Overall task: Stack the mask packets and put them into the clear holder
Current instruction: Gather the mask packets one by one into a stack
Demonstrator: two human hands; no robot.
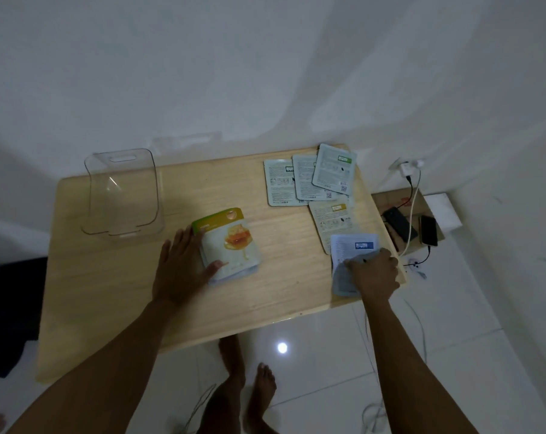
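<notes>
A small stack of mask packets [231,245], topped by one with a yellow honey picture, lies near the middle of the wooden table [124,292]. My left hand [184,264] rests on its left edge, thumb on the lower part. At the table's right edge my right hand [375,270] grips a pale blue packet [353,245] lying face down. Three grey-green packets [309,178] overlap at the back right, and a cream packet [331,220] lies in front of them. The clear holder [121,195] stands at the back left.
The table stands against a white wall. To its right, on a low cardboard surface [387,198], lie two dark phones [428,230] with cables running to a wall plug [406,169]. My bare feet [249,386] stand on the glossy white tile floor.
</notes>
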